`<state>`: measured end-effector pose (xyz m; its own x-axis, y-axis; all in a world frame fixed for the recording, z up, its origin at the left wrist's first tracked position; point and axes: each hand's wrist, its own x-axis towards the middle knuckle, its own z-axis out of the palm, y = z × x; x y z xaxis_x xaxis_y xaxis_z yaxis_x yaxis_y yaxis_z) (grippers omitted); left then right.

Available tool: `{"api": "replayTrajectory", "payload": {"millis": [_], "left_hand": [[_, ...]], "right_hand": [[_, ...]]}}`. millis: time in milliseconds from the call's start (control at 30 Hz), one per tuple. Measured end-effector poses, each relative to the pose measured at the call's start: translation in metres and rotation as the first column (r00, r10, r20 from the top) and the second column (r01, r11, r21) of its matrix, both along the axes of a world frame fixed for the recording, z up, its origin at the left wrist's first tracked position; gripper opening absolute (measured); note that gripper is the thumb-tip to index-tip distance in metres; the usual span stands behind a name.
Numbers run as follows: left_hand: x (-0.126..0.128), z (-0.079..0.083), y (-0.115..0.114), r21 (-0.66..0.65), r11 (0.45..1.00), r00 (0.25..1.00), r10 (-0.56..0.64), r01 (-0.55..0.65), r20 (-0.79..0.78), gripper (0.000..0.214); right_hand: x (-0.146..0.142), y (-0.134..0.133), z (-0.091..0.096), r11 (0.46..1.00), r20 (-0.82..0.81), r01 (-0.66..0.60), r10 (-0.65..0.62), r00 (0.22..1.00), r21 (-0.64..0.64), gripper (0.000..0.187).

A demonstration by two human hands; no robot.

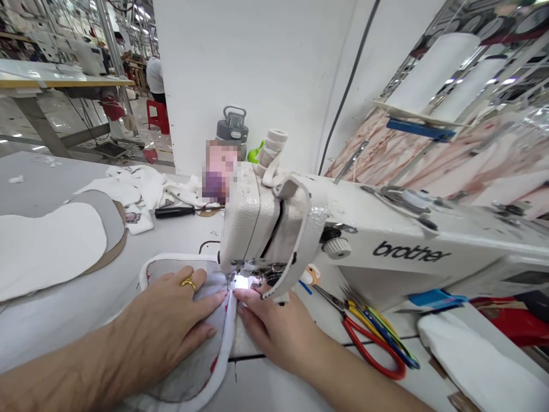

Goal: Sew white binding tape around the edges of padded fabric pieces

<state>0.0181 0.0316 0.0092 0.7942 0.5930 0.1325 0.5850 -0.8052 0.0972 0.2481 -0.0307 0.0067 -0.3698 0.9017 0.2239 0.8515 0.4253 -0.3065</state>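
A grey fabric piece (195, 372) with a white bound edge lies under the needle area of a white Brother sewing machine (386, 246). My left hand (171, 320), with a gold ring, lies flat on the grey fabric, fingers stretched toward the lit presser foot (242, 280). My right hand (274, 326) rests at the fabric's white edge just right of the presser foot, fingers extended and pressing the edge down.
Red-handled scissors (369, 349) and other coloured-handled scissors lie right of my right hand. White and grey cut pieces (55, 240) are stacked at left, with a black-handled tool (175, 212) and white garments behind. A water bottle (233, 129) stands behind the machine. A person stands far back left.
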Motion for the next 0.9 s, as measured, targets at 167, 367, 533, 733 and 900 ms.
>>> {"api": "replayTrajectory", "payload": {"millis": [167,367,533,733,900], "left_hand": [[0.002,-0.014,-0.001,0.101,0.995,0.999,0.01,-0.014,0.041,0.026],[0.009,-0.018,-0.002,0.198,0.979,0.999,0.039,-0.04,0.01,0.022],[0.013,-0.019,-0.002,0.212,0.975,0.997,0.078,-0.073,-0.013,0.025],[0.011,-0.019,-0.002,0.181,0.979,0.995,0.096,-0.097,0.011,0.031],[0.011,-0.017,-0.004,0.171,0.98,0.994,0.103,-0.107,0.031,0.033]], "right_hand": [[0.0,-0.002,0.005,0.994,-0.01,-0.072,0.072,0.997,-0.083,0.032],[-0.001,-0.002,0.0,1.0,0.001,-0.018,0.018,1.0,-0.001,0.033],[-0.003,-0.002,-0.002,0.997,0.0,0.001,-0.001,1.0,0.078,0.031],[-0.003,-0.002,-0.002,0.993,-0.011,0.002,0.0,1.0,0.115,0.031],[-0.003,-0.002,0.002,0.999,0.014,0.009,-0.01,1.0,0.048,0.028]]}}
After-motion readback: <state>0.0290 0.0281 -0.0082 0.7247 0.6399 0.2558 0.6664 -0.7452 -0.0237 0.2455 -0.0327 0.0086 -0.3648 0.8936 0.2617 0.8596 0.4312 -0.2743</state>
